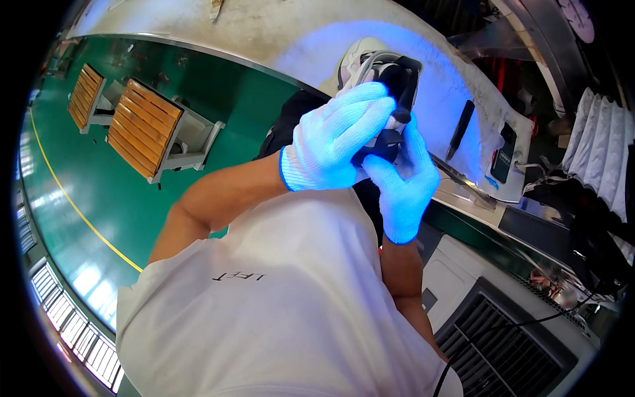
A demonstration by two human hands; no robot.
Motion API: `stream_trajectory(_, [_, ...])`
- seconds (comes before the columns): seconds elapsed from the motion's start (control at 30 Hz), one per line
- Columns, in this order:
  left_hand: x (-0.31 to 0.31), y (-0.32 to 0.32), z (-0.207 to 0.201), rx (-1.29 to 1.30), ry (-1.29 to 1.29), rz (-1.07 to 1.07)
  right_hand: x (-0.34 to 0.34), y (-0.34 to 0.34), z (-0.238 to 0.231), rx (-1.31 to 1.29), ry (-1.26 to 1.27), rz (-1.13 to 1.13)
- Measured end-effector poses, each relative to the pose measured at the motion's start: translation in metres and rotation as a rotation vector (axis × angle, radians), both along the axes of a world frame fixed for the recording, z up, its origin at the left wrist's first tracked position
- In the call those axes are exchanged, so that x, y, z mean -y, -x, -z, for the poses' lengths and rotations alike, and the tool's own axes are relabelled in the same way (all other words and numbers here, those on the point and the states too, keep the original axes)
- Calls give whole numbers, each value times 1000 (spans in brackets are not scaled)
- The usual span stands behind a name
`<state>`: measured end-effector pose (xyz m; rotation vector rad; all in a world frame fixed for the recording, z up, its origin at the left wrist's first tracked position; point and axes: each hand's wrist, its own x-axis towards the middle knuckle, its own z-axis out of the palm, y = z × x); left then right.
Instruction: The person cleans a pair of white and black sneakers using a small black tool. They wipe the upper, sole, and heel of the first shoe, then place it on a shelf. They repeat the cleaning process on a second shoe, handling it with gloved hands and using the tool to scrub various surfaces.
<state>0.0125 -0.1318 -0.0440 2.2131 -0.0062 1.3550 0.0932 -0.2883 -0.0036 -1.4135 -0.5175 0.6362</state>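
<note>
A sneaker in white and grey with a black lining sits over the table edge in front of me, its toe pointing away. Both my hands wear white knit gloves, tinted blue by a lamp's light. On the shoe's left side, my left hand is closed, with its fingers pressed together at the shoe's opening. My right hand grips the heel end from the right, thumb and fingers around it. A small black rounded end shows between the hands; I cannot tell what it belongs to. The fingertips are partly hidden.
Right of the shoe, a black-handled knife-like tool lies on the pale worktable. A dark phone lies near the table's right end. Below stands a grey machine with a black grille. Wooden-slatted carts stand on the green floor.
</note>
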Motion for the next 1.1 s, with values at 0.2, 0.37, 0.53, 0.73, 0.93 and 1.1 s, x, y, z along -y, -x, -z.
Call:
stream_trajectory(0.2, [2, -13, -10, 1, 18, -5, 8, -13, 3, -5, -39, -88])
stream_trajectory(0.37, [2, -14, -16, 0, 7, 4, 14, -18, 5, 5, -52, -132])
stream_trajectory(0.53, [1, -11, -13, -29, -16, -18, 7, -15, 0, -52, -40, -79])
stream_trajectory(0.73, [-2, -6, -6, 26, 21, -69, -3, -8, -13, -76, -32, -80])
stream_trajectory(0.93, [0, -1, 18, 100, 97, -57, 3, -5, -9, -90, -70, -147])
stream_trajectory(1.1, [5, -8, 33, 215, 67, -121, -3, 0, -9, -95, 21, -64])
